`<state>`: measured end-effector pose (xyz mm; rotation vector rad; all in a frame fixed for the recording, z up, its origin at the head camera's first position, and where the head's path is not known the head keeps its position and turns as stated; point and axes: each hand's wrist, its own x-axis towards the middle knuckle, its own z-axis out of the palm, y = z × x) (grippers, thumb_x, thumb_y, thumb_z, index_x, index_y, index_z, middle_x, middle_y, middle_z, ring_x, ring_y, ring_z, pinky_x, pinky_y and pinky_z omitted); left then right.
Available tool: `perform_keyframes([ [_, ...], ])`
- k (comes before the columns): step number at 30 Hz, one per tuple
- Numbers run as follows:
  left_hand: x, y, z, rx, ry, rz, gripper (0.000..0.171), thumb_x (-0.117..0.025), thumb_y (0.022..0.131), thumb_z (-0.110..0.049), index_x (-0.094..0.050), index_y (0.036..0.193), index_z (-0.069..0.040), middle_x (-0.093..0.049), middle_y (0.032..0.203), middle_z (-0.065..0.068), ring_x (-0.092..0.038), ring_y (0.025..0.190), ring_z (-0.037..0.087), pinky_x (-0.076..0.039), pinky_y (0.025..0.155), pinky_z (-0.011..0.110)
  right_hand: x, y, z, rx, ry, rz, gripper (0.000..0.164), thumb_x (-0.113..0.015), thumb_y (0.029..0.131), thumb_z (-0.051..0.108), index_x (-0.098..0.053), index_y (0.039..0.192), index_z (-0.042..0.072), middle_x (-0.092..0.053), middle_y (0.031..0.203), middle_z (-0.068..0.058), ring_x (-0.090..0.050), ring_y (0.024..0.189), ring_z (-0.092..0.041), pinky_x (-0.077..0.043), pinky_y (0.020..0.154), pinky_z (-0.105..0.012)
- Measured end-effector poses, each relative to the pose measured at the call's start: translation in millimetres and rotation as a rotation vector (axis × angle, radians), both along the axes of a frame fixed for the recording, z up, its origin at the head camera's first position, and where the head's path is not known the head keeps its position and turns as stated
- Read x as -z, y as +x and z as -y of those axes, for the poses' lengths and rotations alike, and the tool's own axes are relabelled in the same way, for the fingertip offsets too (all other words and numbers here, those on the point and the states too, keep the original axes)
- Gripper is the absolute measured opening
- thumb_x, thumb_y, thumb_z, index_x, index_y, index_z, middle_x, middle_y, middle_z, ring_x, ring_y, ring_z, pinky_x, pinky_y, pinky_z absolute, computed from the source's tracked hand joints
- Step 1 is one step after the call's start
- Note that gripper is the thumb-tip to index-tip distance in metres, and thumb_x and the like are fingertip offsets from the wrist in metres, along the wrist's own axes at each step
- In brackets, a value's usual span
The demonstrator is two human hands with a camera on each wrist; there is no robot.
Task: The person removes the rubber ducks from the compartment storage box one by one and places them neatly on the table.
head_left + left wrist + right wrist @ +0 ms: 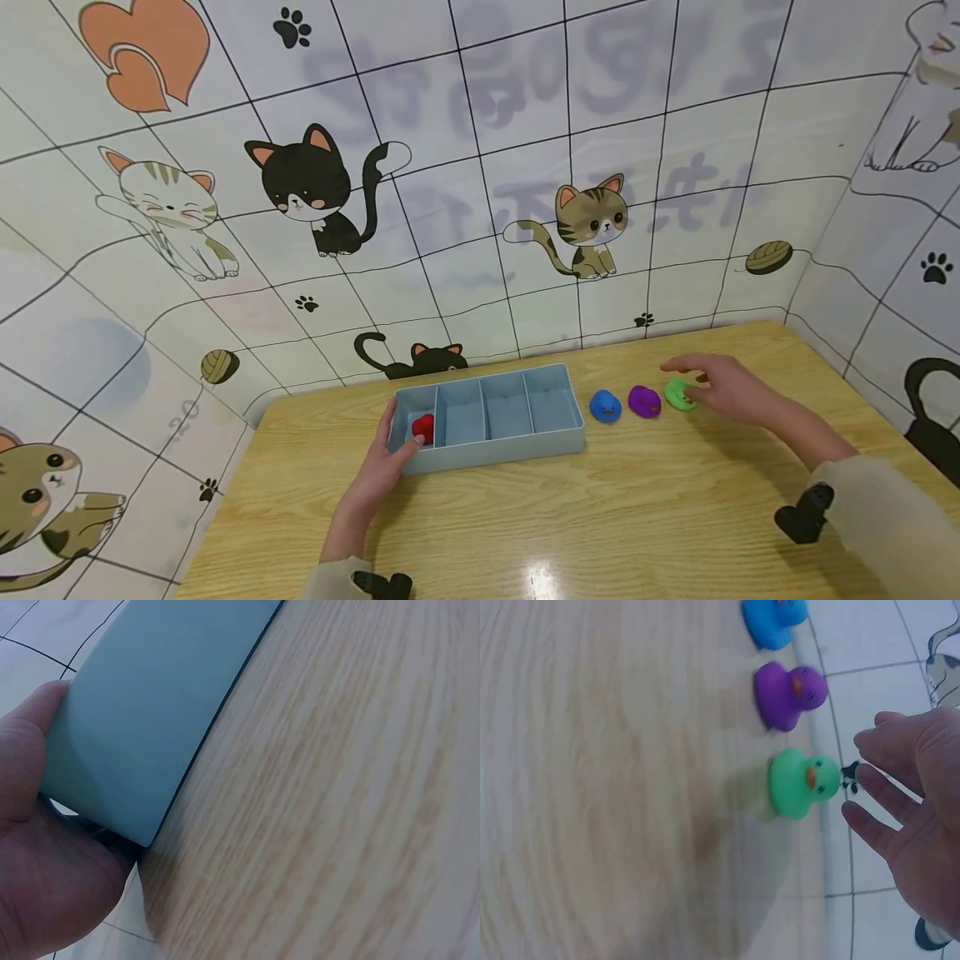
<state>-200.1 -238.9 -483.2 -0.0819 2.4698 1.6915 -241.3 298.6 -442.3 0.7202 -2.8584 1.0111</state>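
A light blue tray (487, 453) with several compartments in a row lies on the table. My left hand (377, 472) grips its left end, thumb over the near rim and fingers round the end wall. In the leftmost compartment is a small red toy (423, 428), beside my thumb. To the right of the tray, a blue rubber duck (605, 407), a purple rubber duck (644, 402) and a green rubber duck (679, 396) stand in a row. My right hand (731, 390) hovers by the green duck, its fingers apart and holding nothing, as the right wrist view shows.
The wooden table (600, 517) backs onto a wall (480, 242) with printed cats and grid lines, and more wall stands at both sides. The other tray compartments (507, 407) hold nothing. Black wrist cameras (805, 512) sit on both sleeves.
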Motion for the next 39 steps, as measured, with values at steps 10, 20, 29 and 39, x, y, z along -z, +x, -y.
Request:
perform_keyframes([
  [10, -0.8, 0.3, 0, -0.008, -0.007, -0.017, 0.089, -0.068, 0.1, -0.033, -0.009, 0.166, -0.029, -0.001, 0.17, 0.019, 0.001, 0.154, 0.046, -0.008, 0.118, 0.069, -29.6, 0.1, 49, -0.104, -0.045, -0.054, 0.052, -0.072, 0.088, -0.009, -0.057, 0.138, -0.006, -0.062, 0.134, -0.025, -0.06, 0.115, -0.042, -0.053, 0.091, -0.058],
  [20, -1.3, -0.3, 1, -0.004, -0.02, 0.002, 0.089, -0.067, 0.1, -0.038, -0.008, 0.166, -0.035, -0.001, 0.171, 0.016, 0.001, 0.154, 0.046, -0.009, 0.116, 0.072, -45.3, -9.4, 105, -0.23, -0.072, -0.048, 0.051, -0.07, 0.092, -0.006, -0.056, 0.141, -0.004, -0.062, 0.136, -0.021, -0.062, 0.115, -0.039, -0.053, 0.092, -0.057],
  [29, -0.6, 3.0, 0, -0.012, -0.017, 0.011, 0.089, -0.068, 0.099, -0.038, -0.008, 0.166, -0.033, -0.002, 0.171, 0.017, -0.001, 0.154, 0.046, -0.011, 0.117, 0.071, -39.9, -15.1, 156, -0.332, -0.097, -0.008, 0.054, -0.069, 0.095, -0.001, -0.052, 0.147, 0.0, -0.064, 0.133, -0.018, -0.061, 0.117, -0.039, -0.051, 0.092, -0.057],
  [39, 1.7, 0.0, 1, 0.001, -0.04, -0.019, 0.092, -0.069, 0.097, -0.046, -0.009, 0.166, -0.032, -0.004, 0.171, 0.017, -0.002, 0.154, 0.045, -0.011, 0.117, 0.07, -31.2, -12.9, 216, -0.388, -0.097, 0.059, 0.053, -0.069, 0.096, 0.003, -0.053, 0.146, -0.003, -0.059, 0.141, -0.019, -0.059, 0.12, -0.037, -0.051, 0.096, -0.054],
])
